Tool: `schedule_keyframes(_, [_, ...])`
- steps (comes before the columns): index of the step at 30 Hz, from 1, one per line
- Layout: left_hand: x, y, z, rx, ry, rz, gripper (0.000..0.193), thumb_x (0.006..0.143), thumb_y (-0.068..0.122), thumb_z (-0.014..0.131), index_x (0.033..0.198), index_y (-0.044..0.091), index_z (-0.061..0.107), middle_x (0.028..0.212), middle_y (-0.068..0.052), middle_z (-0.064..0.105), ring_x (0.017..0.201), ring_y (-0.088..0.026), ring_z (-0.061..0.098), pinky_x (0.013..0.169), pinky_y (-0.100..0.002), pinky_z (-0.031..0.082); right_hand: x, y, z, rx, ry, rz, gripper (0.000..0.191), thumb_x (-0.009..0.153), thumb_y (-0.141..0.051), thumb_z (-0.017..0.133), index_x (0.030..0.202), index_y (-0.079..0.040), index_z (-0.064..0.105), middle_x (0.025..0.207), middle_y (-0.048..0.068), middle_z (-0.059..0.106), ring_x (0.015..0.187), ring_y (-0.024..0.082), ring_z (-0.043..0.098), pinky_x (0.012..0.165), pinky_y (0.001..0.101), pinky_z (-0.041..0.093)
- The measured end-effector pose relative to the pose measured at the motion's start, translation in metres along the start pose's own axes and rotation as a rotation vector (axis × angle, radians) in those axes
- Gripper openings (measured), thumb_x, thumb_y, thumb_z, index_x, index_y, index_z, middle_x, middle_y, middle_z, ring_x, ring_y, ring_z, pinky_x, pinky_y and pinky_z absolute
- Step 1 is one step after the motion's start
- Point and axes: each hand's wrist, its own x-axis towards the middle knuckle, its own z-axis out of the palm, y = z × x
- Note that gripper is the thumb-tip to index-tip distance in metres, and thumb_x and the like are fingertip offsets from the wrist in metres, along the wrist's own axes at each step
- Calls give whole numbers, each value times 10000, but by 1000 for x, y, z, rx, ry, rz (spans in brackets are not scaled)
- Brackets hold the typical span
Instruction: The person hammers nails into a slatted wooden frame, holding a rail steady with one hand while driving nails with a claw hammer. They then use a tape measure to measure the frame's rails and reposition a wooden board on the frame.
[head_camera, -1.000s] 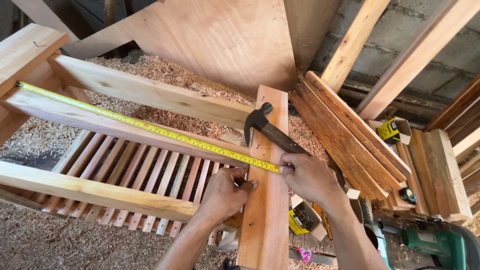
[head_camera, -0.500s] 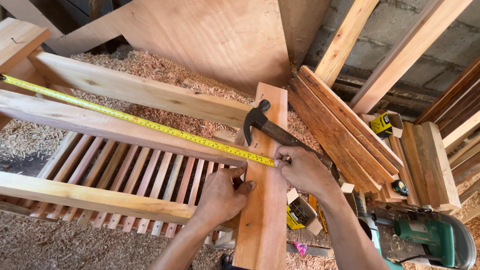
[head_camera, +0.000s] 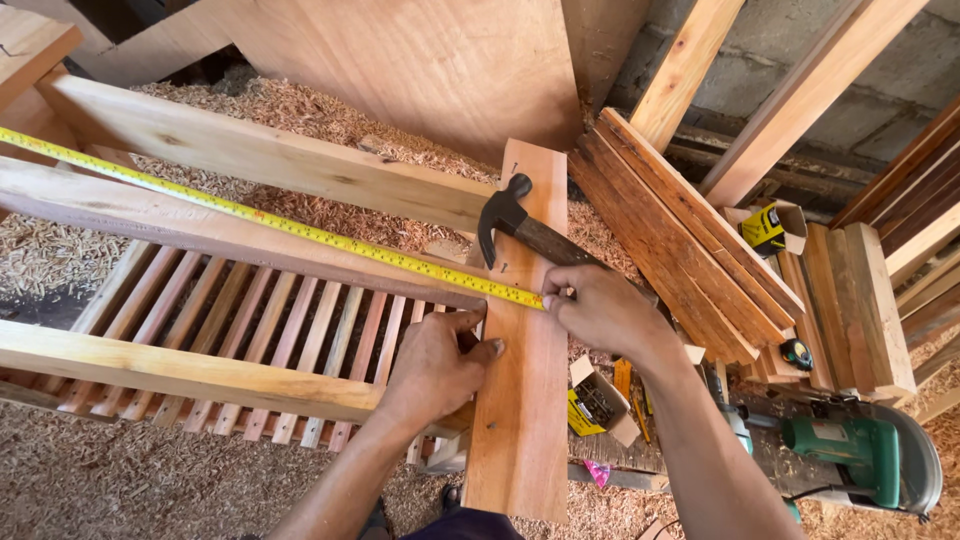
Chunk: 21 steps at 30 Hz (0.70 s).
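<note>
Across the stiff, heavy plank (head_camera: 520, 400), the right hand (head_camera: 600, 310) is pinching the thin, springy tape measure (head_camera: 290, 228)'s end; the left hand (head_camera: 432, 365) is pressing flat, grasping nothing.

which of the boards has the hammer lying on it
The reddish upright board running toward the camera, under both hands. The hammer rests near its far end; the long pale rails to the left carry only the yellow tape measure.

Tape measure (head_camera: 270, 222) stretched across slatted frame (head_camera: 250, 330), ending on upright board (head_camera: 520, 400). Claw hammer (head_camera: 520, 232) lying on that board. Stacked planks (head_camera: 680, 240) right; circular saw (head_camera: 850, 455) beyond, nail box (head_camera: 595, 400) between.
</note>
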Motion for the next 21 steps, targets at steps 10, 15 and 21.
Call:
schedule_keyframes(10, [13,-21,9,-54,55,139,467,834,222,761,1262,51,681,759,-149,763,657,-192,741,655,-356,568,37,13,1,-78,-27,-41,182,867,-258,619,983,-196,744,893,82,753,854,235,707,791,425,538])
schedule_keyframes(15, [31,-43,32,-323,23,237,344,820,151,781,1122,37,662,776,-125,704,651,-195,669,560,-377,543,47,55,10,143,-90,-100,301,990,-325,543,882,-78,677,674,87,675,665,258,681,639,440,561])
schedule_keyframes(21, [35,-41,35,-66,162,290,410,787,291,814,1114,71,701,941,-186,732,861,-302,727,755,-417,569,91,94,19,46,-67,-179,244,921,-356,700,993,-131,762,783,50,684,761,178,629,719,364,536])
